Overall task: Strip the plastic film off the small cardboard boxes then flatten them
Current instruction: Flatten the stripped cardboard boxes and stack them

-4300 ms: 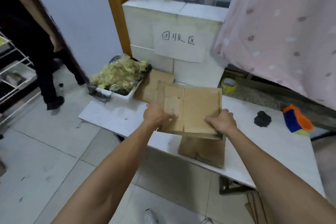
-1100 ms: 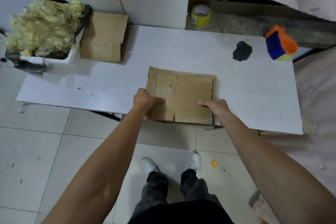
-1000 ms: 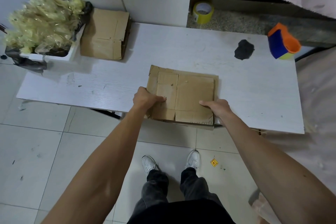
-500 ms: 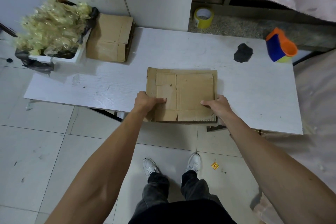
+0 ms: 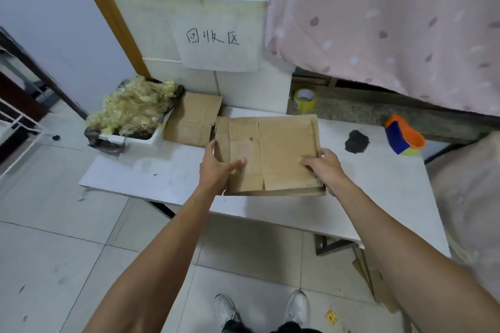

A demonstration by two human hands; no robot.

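A stack of flattened brown cardboard boxes is held tilted above the white table, its far edge raised. My left hand grips the stack's left near corner, thumb on top. My right hand grips the right near corner, thumb on top and fingers underneath. Another flattened cardboard pile lies at the back left of the table. A white bin lined with a black bag holds a heap of crumpled yellowish plastic film.
A yellow tape roll sits on the stone ledge behind the table. A black lump and an orange-and-blue tape dispenser lie at the table's right. White blocks carry a handwritten paper sign. More cardboard leans under the table.
Both hands have lifted the cardboard stack off the table's near edge and carried it up and away; my head has tilted up, bringing the sign and curtain into view.
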